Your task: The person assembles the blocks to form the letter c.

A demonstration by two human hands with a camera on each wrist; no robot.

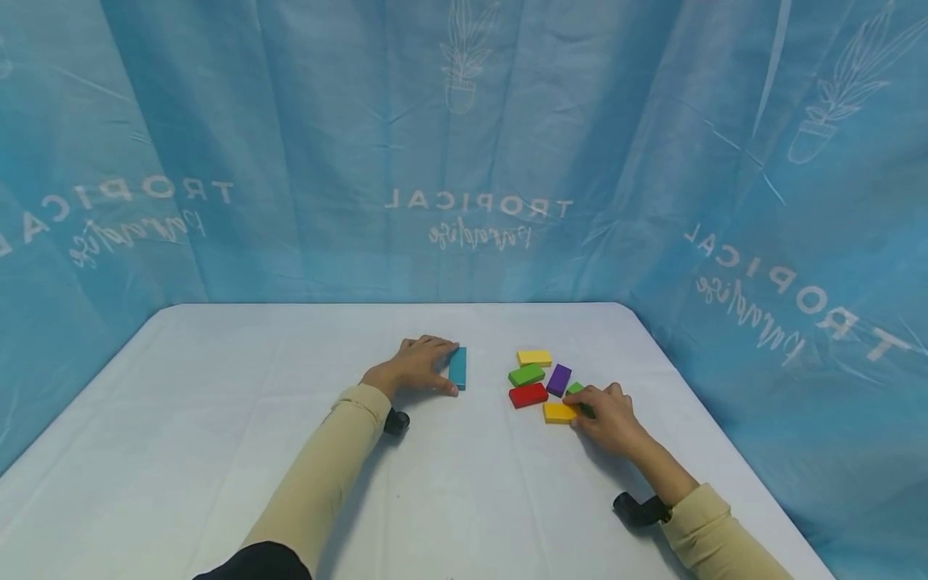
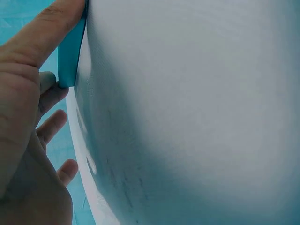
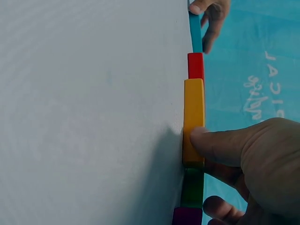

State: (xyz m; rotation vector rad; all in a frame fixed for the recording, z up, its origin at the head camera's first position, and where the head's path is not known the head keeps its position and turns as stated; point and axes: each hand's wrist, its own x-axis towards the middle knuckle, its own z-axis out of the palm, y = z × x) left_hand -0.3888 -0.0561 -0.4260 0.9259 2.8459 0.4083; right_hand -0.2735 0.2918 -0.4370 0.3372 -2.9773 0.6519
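My left hand (image 1: pixel 419 366) holds a blue block (image 1: pixel 458 369) between thumb and fingers, one at each end of it. In the left wrist view the thumb lies along the blue block (image 2: pixel 70 56). To the right, my right hand (image 1: pixel 607 415) pinches the right end of a yellow block (image 1: pixel 557 413). The right wrist view shows the thumb on the near face of this yellow block (image 3: pixel 193 105). Partly under the right fingers is a green block (image 1: pixel 576 388). Close by lie a red block (image 1: pixel 528 395) and a purple block (image 1: pixel 559 380).
Behind the red block are another green block (image 1: pixel 526 376) and another yellow block (image 1: pixel 534 358). A white cloth covers the table (image 1: pixel 449 499). Blue printed curtains (image 1: pixel 326 161) hang behind and at both sides. In the right wrist view a purple block (image 3: pixel 187 216) shows at the bottom.
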